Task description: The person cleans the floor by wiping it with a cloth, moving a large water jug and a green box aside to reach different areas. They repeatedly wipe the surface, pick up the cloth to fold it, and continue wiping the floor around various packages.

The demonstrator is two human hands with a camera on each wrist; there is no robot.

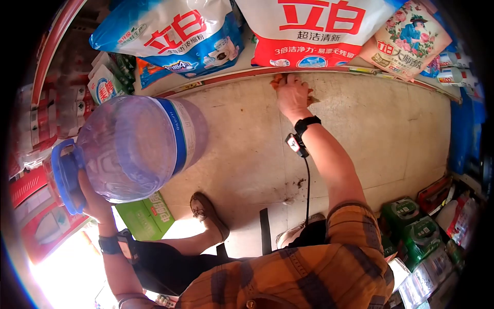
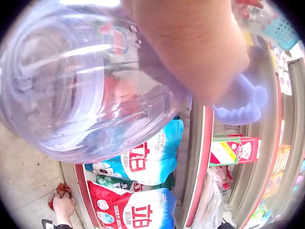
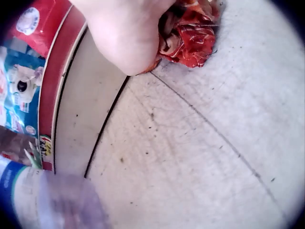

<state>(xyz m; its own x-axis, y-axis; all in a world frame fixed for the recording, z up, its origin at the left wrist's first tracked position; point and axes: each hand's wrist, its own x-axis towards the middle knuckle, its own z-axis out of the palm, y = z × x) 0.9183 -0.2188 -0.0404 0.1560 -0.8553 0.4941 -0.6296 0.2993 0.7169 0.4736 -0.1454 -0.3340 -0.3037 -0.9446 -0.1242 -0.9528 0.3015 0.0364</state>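
Observation:
A big clear plastic water jug (image 1: pixel 128 147) with a blue label band lies tilted on its side at the left of the head view. My left hand (image 1: pixel 94 201) grips it at the blue handle (image 1: pixel 67 177) by its neck; the fingers are partly hidden behind the handle. In the left wrist view, the jug's body (image 2: pixel 71 95) fills the upper left. At the foot of the shelf, my right hand (image 1: pixel 293 97) clutches a crumpled red-orange cloth (image 3: pixel 190 40) against the pale floor. Bits of the cloth stick out on both sides of the hand.
Large detergent bags (image 1: pixel 314 36) line the low shelf, whose red front edge (image 1: pixel 231 77) runs just past the right hand. A green box (image 1: pixel 146 219) stands on the floor near a shoe (image 1: pixel 208 216). Green-wrapped packs (image 1: pixel 414 226) are stacked at the right. Dark debris (image 1: pixel 293 190) dots the floor (image 1: pixel 375 129).

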